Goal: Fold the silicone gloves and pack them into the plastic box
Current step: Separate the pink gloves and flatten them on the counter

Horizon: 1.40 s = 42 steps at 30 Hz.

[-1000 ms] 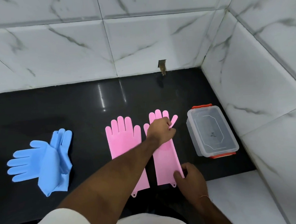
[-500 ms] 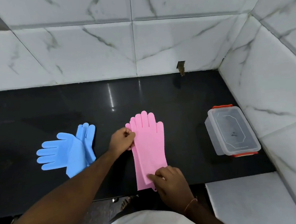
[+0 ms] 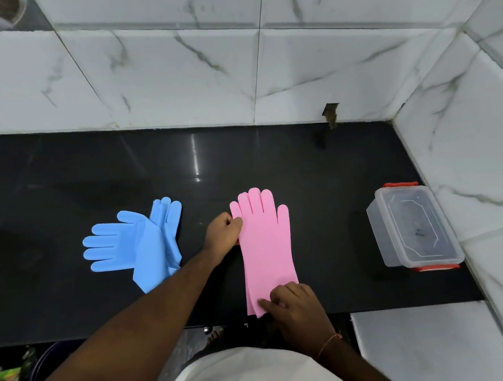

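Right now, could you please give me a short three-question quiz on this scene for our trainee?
1. True or false: the plastic box has its lid on.
2. Which gloves does the left hand touch? A) the blue gloves B) the pink gloves C) none
3. Fill in: the right hand presses the pink gloves at the ____ end.

Key:
1. True; the clear lid sits on the box, with orange clips at both ends.
2. B; its fingers pinch the left edge near the glove fingers.
3. Cuff, at the counter front edge.
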{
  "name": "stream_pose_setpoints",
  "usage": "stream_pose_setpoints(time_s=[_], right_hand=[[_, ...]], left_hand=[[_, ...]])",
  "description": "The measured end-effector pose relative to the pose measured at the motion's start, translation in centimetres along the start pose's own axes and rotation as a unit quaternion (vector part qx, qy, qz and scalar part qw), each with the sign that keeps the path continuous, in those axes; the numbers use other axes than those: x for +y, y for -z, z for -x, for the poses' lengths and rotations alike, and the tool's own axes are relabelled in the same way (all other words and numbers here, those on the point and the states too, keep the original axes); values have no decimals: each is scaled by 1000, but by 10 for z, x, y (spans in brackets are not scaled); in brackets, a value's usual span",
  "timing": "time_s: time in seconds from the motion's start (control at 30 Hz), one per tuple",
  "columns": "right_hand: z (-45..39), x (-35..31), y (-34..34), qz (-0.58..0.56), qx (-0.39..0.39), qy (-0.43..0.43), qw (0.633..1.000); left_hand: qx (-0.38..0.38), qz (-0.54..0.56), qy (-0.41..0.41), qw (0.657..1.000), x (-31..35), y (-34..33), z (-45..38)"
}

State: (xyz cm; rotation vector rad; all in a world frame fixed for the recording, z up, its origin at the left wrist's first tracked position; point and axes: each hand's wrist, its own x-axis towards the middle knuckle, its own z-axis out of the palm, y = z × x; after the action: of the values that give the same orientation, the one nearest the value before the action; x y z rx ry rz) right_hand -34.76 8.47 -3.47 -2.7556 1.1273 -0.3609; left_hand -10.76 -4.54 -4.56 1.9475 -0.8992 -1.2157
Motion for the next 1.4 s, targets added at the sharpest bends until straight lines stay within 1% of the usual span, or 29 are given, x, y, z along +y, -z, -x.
stream_pose_setpoints(time_s=[0.1,0.3,0.6,0.67,0.7,0.77,0.83,0.87,0.9,0.97,1.03,1.07,1.1,1.2,1.33,1.4], right_hand=[[-2,1,-3,4,-2,-2,1000],[-9,1,-9,2,-1,15,1000],[-5,11,-22,27,-46,78,996],[-5,13,-19,13,-62,77,995],[-5,15,-17,-13,-76,68,995],[-10,21,-9,-90,-102,17,991],[-23,33,0,-138,-104,-77,982],[-33,41,4,-155,-87,-136,975],[-43,49,7,-173,-55,-203,962],[-68,67,12,-211,9,-333,919],[-91,85,14,-245,20,-425,871],[-100,92,12,-257,12,-449,856],[-107,98,10,-263,2,-461,848],[-122,107,5,-255,-19,-468,846],[-129,108,-3,-262,-15,-490,831],[-130,108,-6,-251,-16,-497,831]], left_hand=[[23,3,5,1000,-1,0,2],[31,23,0,999,0,0,5],[41,-18,13,999,2,-1,5],[40,-30,18,999,3,0,3],[42,-38,22,998,3,1,2],[47,-50,30,997,3,1,1],[48,-41,31,998,3,2,0],[49,-34,31,998,3,1,0],[50,-29,32,998,3,2,0],[52,-23,33,998,2,1,1],[52,-18,28,998,1,1,2],[52,-16,23,998,0,1,3],[52,-14,19,998,0,1,3],[54,-16,12,998,-3,0,4],[59,-23,11,998,-6,-1,2],[62,-19,10,998,-6,-1,2]])
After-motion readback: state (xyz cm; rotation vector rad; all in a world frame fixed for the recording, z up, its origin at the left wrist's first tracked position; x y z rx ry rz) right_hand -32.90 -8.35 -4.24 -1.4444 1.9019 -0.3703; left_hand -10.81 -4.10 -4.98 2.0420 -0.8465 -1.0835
